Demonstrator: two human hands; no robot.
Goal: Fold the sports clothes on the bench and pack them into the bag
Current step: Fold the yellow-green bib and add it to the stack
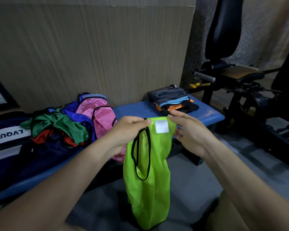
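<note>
A lime-green vest (150, 180) with black trim and a white label hangs in front of me above the floor. My left hand (128, 132) pinches its top edge on the left, and my right hand (188, 132) holds the top edge on the right. On the blue bench (132, 110) lies a loose heap: a pink vest (100, 115), a green one (60, 125), blue and red pieces. A folded stack of grey, light blue, orange and black clothes (172, 99) sits at the bench's right end. A dark navy bag (8, 144) with white lettering rests at the left.
A wood-panel wall (90, 47) runs behind the bench. Black gym equipment with a padded seat (240, 75) stands at the right. Grey floor lies below the hanging vest.
</note>
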